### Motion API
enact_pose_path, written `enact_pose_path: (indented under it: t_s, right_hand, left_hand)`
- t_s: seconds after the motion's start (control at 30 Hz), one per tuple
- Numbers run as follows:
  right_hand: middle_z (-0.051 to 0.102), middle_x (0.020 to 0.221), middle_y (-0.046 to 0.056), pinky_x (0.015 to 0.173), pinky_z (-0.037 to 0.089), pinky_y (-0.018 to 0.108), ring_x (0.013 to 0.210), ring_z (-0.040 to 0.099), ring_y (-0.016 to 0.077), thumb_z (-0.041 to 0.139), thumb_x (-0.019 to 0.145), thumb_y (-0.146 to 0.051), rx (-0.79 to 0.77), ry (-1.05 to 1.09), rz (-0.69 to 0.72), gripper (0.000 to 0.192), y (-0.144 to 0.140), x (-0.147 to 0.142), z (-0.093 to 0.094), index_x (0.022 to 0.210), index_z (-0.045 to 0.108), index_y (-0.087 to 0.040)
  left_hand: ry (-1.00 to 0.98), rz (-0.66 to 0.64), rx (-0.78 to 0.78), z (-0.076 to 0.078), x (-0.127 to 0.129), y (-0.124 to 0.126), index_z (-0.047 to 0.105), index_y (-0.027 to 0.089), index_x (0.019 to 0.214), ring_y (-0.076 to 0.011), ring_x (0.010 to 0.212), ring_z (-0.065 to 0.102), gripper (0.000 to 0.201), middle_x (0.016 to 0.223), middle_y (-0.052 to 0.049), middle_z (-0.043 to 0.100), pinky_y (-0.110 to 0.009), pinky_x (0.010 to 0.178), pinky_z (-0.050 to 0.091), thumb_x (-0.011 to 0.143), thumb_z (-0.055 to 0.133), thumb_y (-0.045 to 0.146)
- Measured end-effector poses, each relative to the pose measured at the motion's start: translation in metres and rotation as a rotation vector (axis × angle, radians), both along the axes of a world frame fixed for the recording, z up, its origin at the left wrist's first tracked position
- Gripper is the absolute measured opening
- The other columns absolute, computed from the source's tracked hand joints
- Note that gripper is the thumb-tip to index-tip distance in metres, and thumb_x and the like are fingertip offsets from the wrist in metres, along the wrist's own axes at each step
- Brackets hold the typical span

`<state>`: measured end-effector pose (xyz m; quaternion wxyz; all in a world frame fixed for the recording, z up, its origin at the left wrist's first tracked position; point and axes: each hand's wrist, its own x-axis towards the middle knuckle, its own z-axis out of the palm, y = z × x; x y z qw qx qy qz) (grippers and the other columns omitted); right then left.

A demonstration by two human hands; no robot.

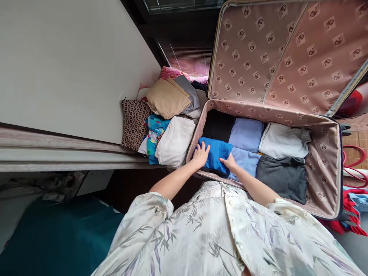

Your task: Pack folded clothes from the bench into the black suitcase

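A bright blue folded garment (216, 153) lies at the near left corner of the open suitcase (327, 168). My left hand (200, 156) rests on its left end, fingers spread over the cloth. At the garment's right end is my right hand (229, 162), thumb on top and fingers by the edge, gripping it. Behind the blue piece sits a black folded garment (217, 126). Two light blue folded pieces, one at the back (246, 134) and one in front (247, 163), lie beside these. Further right are a light grey garment (283, 140) and a dark grey one (283, 177).
The suitcase lid (258, 50) stands raised at the back. Left of the case are a white folded cloth (176, 140), beige trousers (168, 97) and a patterned cushion (134, 122), beside a white panel (63, 69). A red cable (355, 147) lies at right.
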<state>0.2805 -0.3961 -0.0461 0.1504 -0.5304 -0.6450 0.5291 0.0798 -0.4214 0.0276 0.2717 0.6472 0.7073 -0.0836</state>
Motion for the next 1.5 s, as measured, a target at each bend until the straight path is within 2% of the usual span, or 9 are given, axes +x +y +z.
enact_pose_path:
  t_s: [0.13, 0.3, 0.47, 0.6, 0.73, 1.0, 1.13, 1.27, 1.5]
  right_hand:
    - [0.051, 0.147, 0.028, 0.108, 0.044, 0.059, 0.132, 0.054, 0.0403, 0.068, 0.082, -0.046, -0.103, -0.229, -0.130, 0.101, -0.006, -0.001, -0.005, 0.163, 0.018, -0.012]
    - [0.008, 0.173, 0.018, 0.115, 0.026, 0.070, 0.156, 0.009, 0.0494, 0.074, 0.083, -0.042, 0.378, -0.494, 0.216, 0.098, -0.009, -0.002, 0.021, 0.166, 0.023, -0.030]
    - [0.003, 0.174, 0.015, 0.114, 0.017, 0.078, 0.156, -0.002, 0.0506, 0.086, 0.073, -0.045, 0.454, -0.613, 0.623, 0.105, -0.019, -0.011, -0.008, 0.162, 0.032, -0.039]
    - [0.000, 0.173, 0.018, 0.114, 0.011, 0.078, 0.156, -0.002, 0.0505, 0.085, 0.073, -0.052, 0.436, -0.678, 0.690, 0.108, -0.025, -0.015, -0.048, 0.163, 0.030, -0.035]
    - [-0.005, 0.173, 0.020, 0.114, 0.011, 0.078, 0.157, -0.006, 0.0493, 0.079, 0.076, -0.064, 0.454, -0.706, 0.714, 0.109, -0.025, -0.014, -0.061, 0.165, 0.021, -0.037]
    - [-0.005, 0.173, 0.019, 0.114, 0.014, 0.076, 0.157, -0.006, 0.0474, 0.078, 0.076, -0.064, 0.481, -0.768, 0.718, 0.113, -0.026, -0.013, -0.059, 0.166, 0.016, -0.036]
    - [-0.005, 0.173, 0.019, 0.113, 0.017, 0.075, 0.157, -0.004, 0.0486, 0.078, 0.077, -0.058, 0.453, -0.792, 0.731, 0.111, -0.024, -0.016, -0.048, 0.166, 0.016, -0.036]
    - [-0.002, 0.172, 0.023, 0.110, 0.022, 0.075, 0.156, 0.003, 0.0507, 0.080, 0.078, -0.052, 0.406, -0.829, 0.744, 0.110, -0.029, -0.020, -0.026, 0.166, 0.015, -0.035]
    - [0.024, 0.169, 0.022, 0.115, 0.028, 0.067, 0.154, 0.022, 0.0465, 0.076, 0.084, -0.036, 0.156, -0.742, 0.693, 0.083, -0.033, -0.031, 0.024, 0.159, 0.042, -0.026]
  left_hand:
    - [0.142, -0.186, -0.007, 0.002, 0.008, -0.002, 0.036, 0.016, 0.161, -0.0509, 0.155, 0.013, 0.077, 0.172, -0.022, 0.010, -0.070, 0.115, 0.033, 0.089, 0.062, 0.011]
    - [0.105, -0.347, 0.034, 0.000, -0.005, 0.022, 0.028, 0.021, 0.165, -0.0517, 0.156, -0.003, 0.115, 0.173, -0.019, 0.004, -0.075, 0.119, 0.020, 0.069, 0.091, 0.025]
    - [0.126, -0.369, -0.152, -0.047, -0.005, 0.023, 0.027, 0.032, 0.165, -0.0575, 0.153, -0.008, 0.140, 0.174, -0.016, -0.004, -0.080, 0.116, 0.014, 0.047, 0.102, 0.031]
    - [0.154, -0.312, -0.117, -0.094, -0.006, 0.010, 0.025, 0.034, 0.165, -0.0590, 0.151, -0.014, 0.153, 0.172, -0.018, -0.012, -0.079, 0.117, 0.010, 0.035, 0.105, 0.028]
    - [0.089, -0.323, -0.081, -0.112, -0.012, 0.007, 0.024, 0.032, 0.165, -0.0580, 0.149, -0.022, 0.151, 0.172, -0.016, -0.018, -0.080, 0.116, 0.003, 0.037, 0.104, 0.033]
    - [-0.060, -0.311, -0.086, -0.070, -0.010, 0.009, 0.036, 0.028, 0.162, -0.0601, 0.152, 0.001, 0.121, 0.173, -0.021, 0.001, -0.082, 0.113, 0.016, 0.057, 0.097, 0.036]
    - [-0.352, -0.181, 0.335, -0.022, -0.043, 0.003, 0.058, 0.026, 0.146, -0.0368, 0.144, 0.045, 0.060, 0.159, -0.016, 0.042, -0.055, 0.115, 0.043, 0.088, 0.071, 0.034]
    - [-0.174, 0.250, 0.691, 0.014, -0.122, -0.011, 0.065, 0.016, 0.134, -0.0274, 0.128, 0.058, 0.040, 0.132, -0.016, 0.063, -0.043, 0.114, 0.045, 0.095, 0.059, 0.026]
    - [0.190, 0.417, 0.364, -0.003, -0.191, -0.059, 0.044, 0.022, 0.156, -0.0382, 0.152, 0.029, 0.067, 0.167, -0.015, 0.031, -0.054, 0.121, 0.030, 0.095, 0.062, 0.042]
